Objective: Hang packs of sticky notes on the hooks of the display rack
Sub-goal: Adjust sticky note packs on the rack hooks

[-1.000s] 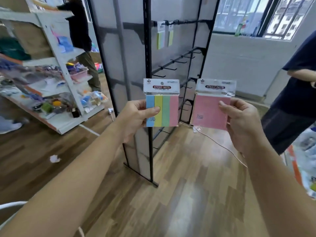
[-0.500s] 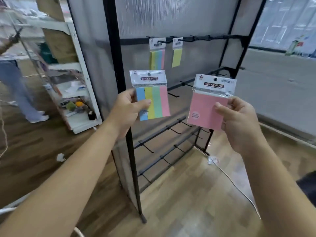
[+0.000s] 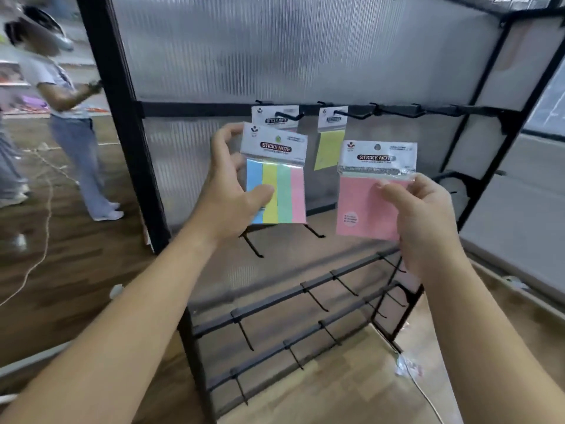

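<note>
Both packs have come up and much closer to the display rack (image 3: 122, 123) than half a second ago, and the top bar (image 3: 189, 110) now sits just above our hands. Our left hand (image 3: 232, 194) holds the striped pack (image 3: 284, 191): the thumb presses on the front low down, and the fingers (image 3: 226, 133) curl round the left edge up to the white top. We hold it by the side so the top stays free for a hook. Right behind it, above our left fingers, a hook (image 3: 289, 116) already carries a second striped pack (image 3: 273, 119), so ours may go on the same one. Our right hand (image 3: 428, 221) pinches the pink pack (image 3: 363, 206) at its right side, thumb on the front, and keeps it upright and waiting, lower than the bar. Up and to the left of that hand hangs a yellow pack (image 3: 329, 148). Straight above our right hand are bare hooks (image 3: 400, 111), a good home for the pink one. The little hanging hole in each top is blurry, so we think it is there but cannot be sure.
</note>
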The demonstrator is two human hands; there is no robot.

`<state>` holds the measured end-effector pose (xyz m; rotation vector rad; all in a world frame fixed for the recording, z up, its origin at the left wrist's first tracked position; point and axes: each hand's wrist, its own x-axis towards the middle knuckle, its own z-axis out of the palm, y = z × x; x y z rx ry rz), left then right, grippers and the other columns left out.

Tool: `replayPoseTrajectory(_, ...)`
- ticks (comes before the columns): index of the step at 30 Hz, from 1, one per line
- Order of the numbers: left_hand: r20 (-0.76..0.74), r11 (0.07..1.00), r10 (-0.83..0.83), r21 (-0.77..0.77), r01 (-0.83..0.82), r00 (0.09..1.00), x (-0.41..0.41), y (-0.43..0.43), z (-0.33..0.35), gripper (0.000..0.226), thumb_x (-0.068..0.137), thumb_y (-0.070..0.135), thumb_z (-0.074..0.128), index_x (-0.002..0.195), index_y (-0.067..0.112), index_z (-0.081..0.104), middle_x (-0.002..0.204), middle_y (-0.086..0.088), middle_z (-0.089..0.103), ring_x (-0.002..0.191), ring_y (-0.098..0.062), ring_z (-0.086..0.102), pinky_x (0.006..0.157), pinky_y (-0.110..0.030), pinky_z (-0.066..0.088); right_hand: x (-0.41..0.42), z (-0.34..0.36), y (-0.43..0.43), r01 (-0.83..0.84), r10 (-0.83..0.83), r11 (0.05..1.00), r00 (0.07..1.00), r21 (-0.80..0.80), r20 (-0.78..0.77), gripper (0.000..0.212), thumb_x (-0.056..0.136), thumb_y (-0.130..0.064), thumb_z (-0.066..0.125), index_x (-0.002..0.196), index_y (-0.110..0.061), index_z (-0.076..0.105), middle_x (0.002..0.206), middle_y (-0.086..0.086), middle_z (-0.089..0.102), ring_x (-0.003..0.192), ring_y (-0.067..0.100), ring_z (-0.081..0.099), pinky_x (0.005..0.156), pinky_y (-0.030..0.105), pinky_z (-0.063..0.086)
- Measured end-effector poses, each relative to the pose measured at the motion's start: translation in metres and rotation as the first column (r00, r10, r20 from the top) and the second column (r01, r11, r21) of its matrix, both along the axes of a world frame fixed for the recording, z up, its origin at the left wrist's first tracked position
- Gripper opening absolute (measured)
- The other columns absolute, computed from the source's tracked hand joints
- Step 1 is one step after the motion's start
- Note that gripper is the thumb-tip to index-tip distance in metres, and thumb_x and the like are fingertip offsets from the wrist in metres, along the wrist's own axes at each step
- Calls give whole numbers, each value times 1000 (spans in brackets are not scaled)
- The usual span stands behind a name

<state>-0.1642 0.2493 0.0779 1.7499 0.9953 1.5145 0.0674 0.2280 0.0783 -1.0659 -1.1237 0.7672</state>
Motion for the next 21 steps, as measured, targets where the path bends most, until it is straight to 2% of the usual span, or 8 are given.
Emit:
replayPoseTrajectory(3,-48,996,18,93,-13,999,12,17,6,77,78,2,57,131,54,36,128,-2,61,107,-18,64,97,-43,53,11,11,30,-26,24,995,999,93,22,17,90,-7,64,105,-2,59,80,-9,72,73,6,67,69,32,55)
replayPoseTrajectory(5,-80,995,45,93,-38,996,17,26,7,70,80,8,58,126,59,47,133,-2,60,115,-19,61,101,-49,49,15,17,47,-59,53,988,998,145,45,19,89,-3,64,105,-10,57,83,-7,73,76,7,69,67,31,57)
replayPoseTrajectory(7,-106,993,84,95,-74,991,24,33,7,62,80,13,59,128,53,51,136,0,57,124,-20,55,105,-48,46,19,22,64,-95,84,978,994,183,63,31,88,-3,66,106,-23,52,91,-2,74,80,11,70,67,32,56)
replayPoseTrajectory(10,-80,994,83,81,-76,993,35,38,11,58,82,11,58,130,43,49,136,6,55,123,-10,56,100,-30,49,27,25,88,-161,147,951,986,263,74,56,84,-5,66,122,-38,43,119,12,66,97,22,69,81,37,56)
replayPoseTrajectory(12,-56,992,104,82,-99,993,44,39,14,57,82,8,57,128,41,47,135,7,54,120,-5,57,94,-20,49,33,27,100,-204,177,929,978,308,113,63,82,-7,63,127,-45,41,133,16,56,103,24,67,86,38,55)
replayPoseTrajectory(15,-59,983,173,68,-169,983,53,39,17,59,80,9,57,128,42,46,136,11,52,122,-3,55,96,-20,48,40,28,117,-255,189,911,957,323,221,51,87,1,58,123,-34,54,119,-2,63,92,7,64,81,26,52)
replayPoseTrajectory(18,-132,959,282,76,-274,950,61,42,19,63,78,11,56,130,44,43,144,16,45,135,2,39,111,-17,32,46,30,131,-301,245,910,945,285,215,45,91,4,55,126,-23,57,117,-8,63,96,3,60,90,25,50)
replayPoseTrajectory(21,-205,923,383,58,-380,901,65,45,18,68,77,16,55,138,40,39,143,27,39,145,-1,23,122,-31,17,51,30,144,-330,291,919,937,218,191,47,92,5,53,135,-13,53,120,-10,61,99,-2,58,96,19,47)
